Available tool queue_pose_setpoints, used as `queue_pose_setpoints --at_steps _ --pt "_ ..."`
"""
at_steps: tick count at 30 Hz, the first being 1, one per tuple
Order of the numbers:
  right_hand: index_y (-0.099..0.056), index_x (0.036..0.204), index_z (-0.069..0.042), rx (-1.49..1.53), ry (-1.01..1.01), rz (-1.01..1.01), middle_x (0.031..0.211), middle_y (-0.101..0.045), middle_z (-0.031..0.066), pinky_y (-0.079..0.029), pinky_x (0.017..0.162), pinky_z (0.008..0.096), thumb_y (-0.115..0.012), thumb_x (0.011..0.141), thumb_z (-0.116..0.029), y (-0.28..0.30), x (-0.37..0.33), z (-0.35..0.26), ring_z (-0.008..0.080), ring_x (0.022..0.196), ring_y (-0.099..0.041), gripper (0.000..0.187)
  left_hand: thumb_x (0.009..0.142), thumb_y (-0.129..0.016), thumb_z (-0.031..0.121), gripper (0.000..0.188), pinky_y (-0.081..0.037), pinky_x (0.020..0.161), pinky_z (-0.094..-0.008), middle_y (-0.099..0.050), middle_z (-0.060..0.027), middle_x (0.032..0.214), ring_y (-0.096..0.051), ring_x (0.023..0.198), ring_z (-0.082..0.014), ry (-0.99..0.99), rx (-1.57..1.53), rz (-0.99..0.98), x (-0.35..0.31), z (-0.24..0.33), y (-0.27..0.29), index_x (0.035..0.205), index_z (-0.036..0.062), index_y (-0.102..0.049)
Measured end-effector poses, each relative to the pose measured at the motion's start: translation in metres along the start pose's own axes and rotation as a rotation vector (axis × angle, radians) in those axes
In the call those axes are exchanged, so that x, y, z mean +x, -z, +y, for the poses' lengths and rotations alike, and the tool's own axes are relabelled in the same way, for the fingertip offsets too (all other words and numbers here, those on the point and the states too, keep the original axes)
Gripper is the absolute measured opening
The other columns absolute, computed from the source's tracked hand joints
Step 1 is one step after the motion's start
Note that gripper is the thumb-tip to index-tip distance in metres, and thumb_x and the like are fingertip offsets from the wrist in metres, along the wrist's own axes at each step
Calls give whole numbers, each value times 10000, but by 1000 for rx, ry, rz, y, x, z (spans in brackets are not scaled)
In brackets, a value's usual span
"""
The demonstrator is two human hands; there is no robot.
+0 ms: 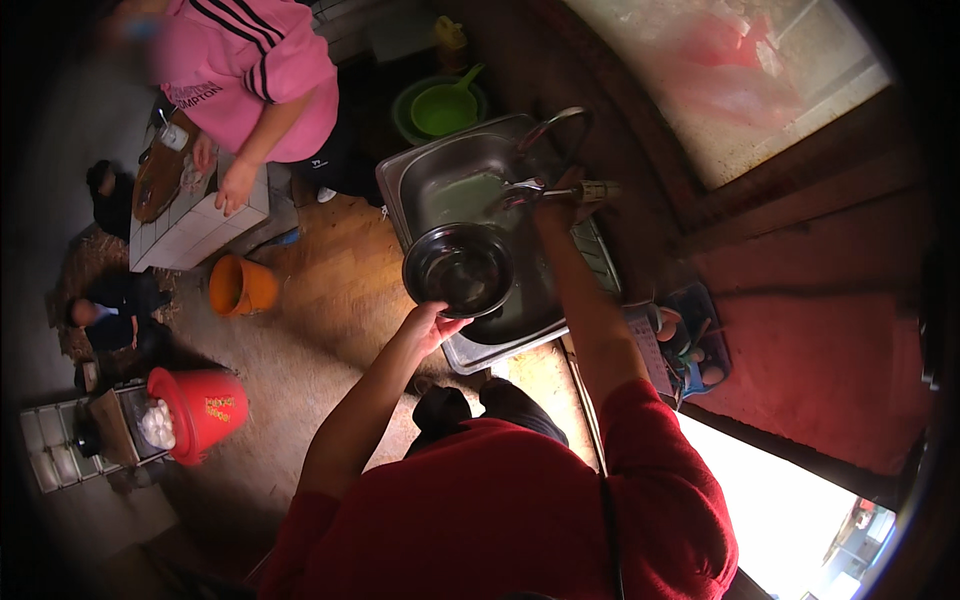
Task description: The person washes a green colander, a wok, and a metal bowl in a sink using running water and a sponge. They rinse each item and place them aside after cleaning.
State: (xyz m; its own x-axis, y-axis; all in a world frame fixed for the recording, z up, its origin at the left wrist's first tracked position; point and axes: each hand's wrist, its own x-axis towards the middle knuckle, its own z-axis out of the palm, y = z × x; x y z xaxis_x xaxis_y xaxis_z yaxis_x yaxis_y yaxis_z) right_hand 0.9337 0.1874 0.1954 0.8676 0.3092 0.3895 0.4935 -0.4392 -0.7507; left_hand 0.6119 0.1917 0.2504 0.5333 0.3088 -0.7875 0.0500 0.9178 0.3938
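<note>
A round metal bowl (458, 270) is tilted over the near left part of the steel sink (395, 190). My left hand (432, 325) is closed on its near rim, with the thumb over the edge. My right arm reaches across the sink's right side, and my right hand (556, 208) is at the shiny metal tap (524, 187). Shadow hides its fingers, so their grip cannot be made out. A curved pipe (560, 113) arches over the sink's far right corner. Shallow greenish water (465, 198) shows in the basin's far part.
Behind the sink sits a green dipper (443, 108) in a basin. A person in a pink top (255, 75) stands at a tiled counter (205, 232), far left. Orange (243, 285) and red (205, 412) buckets stand on the floor. A blue basket (695, 340) holds utensils at right.
</note>
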Motion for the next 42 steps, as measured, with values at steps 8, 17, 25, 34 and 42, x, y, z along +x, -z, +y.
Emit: queue_pose_setpoints --at_steps 8,17,25,34,42 --pt "-619 863 -58 100 36 -205 821 -562 148 -455 733 417 -583 815 -132 100 -89 -117 341 754 -570 95 856 -465 74 278 -580 720 -301 -604 -247 965 -645 868 -331 -83 128 -18 -13 14 -4 1059 -116 -481" --pt "-541 961 -16 -165 340 -211 1005 -507 200 -425 801 453 -668 722 -262 120 -29 -180 380 894 -478 366 864 -447 77 277 -575 765 -332 -598 -280 964 -637 887 -350 -89 97 -117 -4 21 -44 1043 -133 -476" --pt "-507 1004 -12 -62 333 -272 1030 -508 202 -417 827 462 -589 696 -122 125 -34 -171 400 942 -474 337 861 -451 82 288 -581 745 -337 -606 -291 953 -645 859 -347 -62 93 -132 -7 18 -54 1040 -141 -482" --pt "-481 1078 -9 156 191 -188 1023 -516 195 -407 859 443 -688 742 -232 144 -76 -133 374 1003 -488 454 834 -449 65 287 -577 752 -344 -612 -271 950 -647 853 -343 5 74 -96 17 10 -29 1035 -136 -494" --pt "-545 1011 -69 -268 -49 -456 1032 -569 170 -459 794 425 -718 698 -244 71 -139 -3 361 931 -563 398 806 -451 62 285 -575 751 -341 -616 -275 939 -650 845 -342 63 228 24 43 8 -13 992 -144 -512"
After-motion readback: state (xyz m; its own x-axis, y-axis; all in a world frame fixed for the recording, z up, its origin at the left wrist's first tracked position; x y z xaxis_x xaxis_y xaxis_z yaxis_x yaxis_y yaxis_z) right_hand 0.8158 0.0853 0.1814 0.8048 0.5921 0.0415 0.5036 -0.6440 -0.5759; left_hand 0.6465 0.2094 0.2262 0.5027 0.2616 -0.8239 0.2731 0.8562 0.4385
